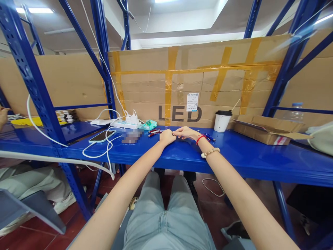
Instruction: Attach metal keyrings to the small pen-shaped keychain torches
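Both my arms reach out over a blue metal shelf [234, 152]. My left hand [167, 136] is curled into a loose fist on the shelf, and what it holds is too small to make out. My right hand [185, 132], with a red string and a bead bracelet on the wrist, meets it, fingers pinched together near the left fingertips. Red pens [154, 132] lie just left of the hands. A blue pen [209, 137] lies right of my right wrist.
A white paper cup with a black lid [222, 121] stands at the right, beside an open flat cardboard box [262, 129]. A phone [101, 136], white cables, a power strip [125, 123] and a teal packet [150, 124] lie at the left. A cardboard wall marked LED backs the shelf. Another person sits at the far left.
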Available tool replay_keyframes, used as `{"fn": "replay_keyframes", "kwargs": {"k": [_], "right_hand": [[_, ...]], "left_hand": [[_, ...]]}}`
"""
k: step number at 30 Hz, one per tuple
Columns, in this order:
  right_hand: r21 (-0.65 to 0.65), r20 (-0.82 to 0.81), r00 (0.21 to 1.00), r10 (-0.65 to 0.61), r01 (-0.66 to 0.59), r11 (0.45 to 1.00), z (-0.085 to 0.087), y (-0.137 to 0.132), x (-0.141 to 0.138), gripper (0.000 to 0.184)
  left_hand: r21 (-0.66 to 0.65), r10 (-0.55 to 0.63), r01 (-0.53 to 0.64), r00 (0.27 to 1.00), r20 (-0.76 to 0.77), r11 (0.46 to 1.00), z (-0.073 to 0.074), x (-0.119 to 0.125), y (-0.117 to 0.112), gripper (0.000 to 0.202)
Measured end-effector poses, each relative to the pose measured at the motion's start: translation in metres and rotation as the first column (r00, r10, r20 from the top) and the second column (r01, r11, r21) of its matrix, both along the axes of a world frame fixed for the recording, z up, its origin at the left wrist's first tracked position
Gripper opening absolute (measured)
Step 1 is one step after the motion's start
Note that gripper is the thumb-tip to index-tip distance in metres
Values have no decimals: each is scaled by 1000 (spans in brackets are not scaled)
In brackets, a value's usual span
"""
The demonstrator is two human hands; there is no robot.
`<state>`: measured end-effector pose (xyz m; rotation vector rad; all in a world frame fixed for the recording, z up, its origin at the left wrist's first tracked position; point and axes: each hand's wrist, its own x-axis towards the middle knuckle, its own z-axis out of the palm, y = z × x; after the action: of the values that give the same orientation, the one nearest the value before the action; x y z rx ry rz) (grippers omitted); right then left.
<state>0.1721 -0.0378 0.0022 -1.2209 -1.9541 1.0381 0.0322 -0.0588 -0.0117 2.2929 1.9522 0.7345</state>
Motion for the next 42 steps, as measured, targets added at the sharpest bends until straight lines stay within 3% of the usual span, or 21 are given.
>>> {"fn": "replay_keyframes", "kwargs": {"k": [4,30,42], "right_hand": [[8,-29,999,42,-41,999,-2,2,2,51],[-79,-23,998,-55,53,995,4,-11,-8,39],[-82,-39,999,-12,9,997,-3,2,-6,37]], "left_hand": [[-10,-2,2,1000,2,1000,1,0,-2,35],[4,-7,7,1000,-5,1000,-3,-2,6,37],[-7,9,-10,1000,-22,1000,-2,0,6,39]]}}
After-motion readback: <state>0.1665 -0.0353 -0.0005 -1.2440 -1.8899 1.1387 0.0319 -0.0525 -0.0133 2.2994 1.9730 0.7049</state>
